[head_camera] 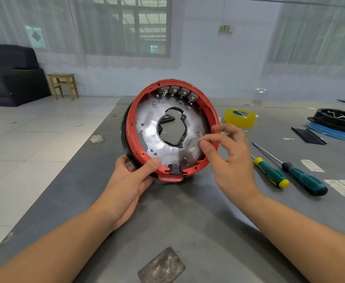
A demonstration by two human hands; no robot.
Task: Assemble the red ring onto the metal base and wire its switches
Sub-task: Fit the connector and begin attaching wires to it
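**Ring on the base, a small fastener pinched at its edge**

The red ring (130, 127) already sits around the metal base (151, 131), and the whole assembly is propped on edge on the grey table (188, 221), tilted so its open face looks back at the person. The left hand (130, 178) grips it at about seven o'clock on the rim, thumb hooked over the red edge and fingers wrapped behind. The right hand (228, 152) hovers at about three to four o'clock, thumb and forefinger pinching something tiny, probably a screw, though it is too small to be sure.

Four grey switches (179, 91) line the inside of the ring from eleven to one o'clock, their brass terminals bare; no wires reach them yet. A black socket (174, 169) sits at six o'clock. Black-taped wiring (182, 127) edges the base's central hole.

Handling, as I judge it: the ring is stiff moulded plastic and fairly light, while the plate adds weight, so the pair wants a firm hold on the rim. The plate's cut edges may be sharp, and the switch terminals would bend easily, so fingers belong on the red rim away from twelve o'clock.

At three o'clock on the table lie two green-handled screwdrivers (290, 172), with a roll of yellow tape (240, 117) beyond.
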